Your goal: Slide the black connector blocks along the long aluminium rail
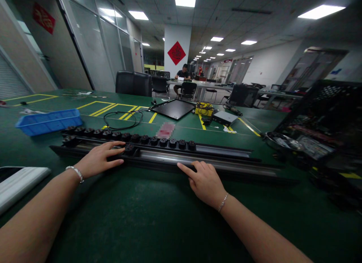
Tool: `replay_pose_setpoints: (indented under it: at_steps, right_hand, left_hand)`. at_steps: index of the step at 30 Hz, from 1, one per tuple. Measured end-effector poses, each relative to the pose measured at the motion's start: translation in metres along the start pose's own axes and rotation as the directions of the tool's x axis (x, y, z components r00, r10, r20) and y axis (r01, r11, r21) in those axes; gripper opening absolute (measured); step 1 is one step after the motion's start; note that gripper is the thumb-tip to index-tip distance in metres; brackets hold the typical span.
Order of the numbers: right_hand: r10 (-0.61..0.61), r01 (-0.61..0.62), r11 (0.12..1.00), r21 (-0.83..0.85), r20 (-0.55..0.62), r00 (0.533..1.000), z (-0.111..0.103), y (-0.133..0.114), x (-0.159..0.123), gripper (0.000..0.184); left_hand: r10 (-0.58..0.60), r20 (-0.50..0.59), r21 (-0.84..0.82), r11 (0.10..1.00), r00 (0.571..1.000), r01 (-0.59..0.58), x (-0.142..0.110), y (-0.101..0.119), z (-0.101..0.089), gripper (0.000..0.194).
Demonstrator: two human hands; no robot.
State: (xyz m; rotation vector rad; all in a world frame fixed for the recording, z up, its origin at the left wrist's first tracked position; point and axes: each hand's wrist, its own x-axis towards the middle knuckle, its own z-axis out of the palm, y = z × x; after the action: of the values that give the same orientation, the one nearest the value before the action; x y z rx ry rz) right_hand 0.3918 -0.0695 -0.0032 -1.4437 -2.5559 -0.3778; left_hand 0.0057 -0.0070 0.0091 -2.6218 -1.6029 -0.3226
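Observation:
A long black and silver rail [215, 155] lies across the green table [147, 217], with a row of several small black round parts [154, 140] along its far side. My left hand [100, 157] rests flat on the rail's left part, fingers stretched out toward one black part [129, 149]. My right hand [205, 180] lies on the rail's near edge at the middle, index finger pointing left, fingers extended. Neither hand holds anything.
A blue tray [48, 121] sits at the left, a white flat object [19, 182] at the near left edge. Beyond lie a black cable loop [124, 120], a dark flat panel [173, 108], a yellow device [204, 108] and a cluttered black crate [316, 131] at the right. A person sits far back.

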Motion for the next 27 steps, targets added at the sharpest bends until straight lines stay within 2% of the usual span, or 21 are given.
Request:
replay_pose_setpoints:
  at_steps: [27]
  right_hand:
    - [-0.001,0.001,1.000,0.015,-0.011,1.000,-0.0001,-0.0003,-0.0008,0.060]
  left_hand:
    - [-0.009,-0.019,-0.004,1.000,1.000,0.009,0.0017,-0.0053,0.0055,0.059]
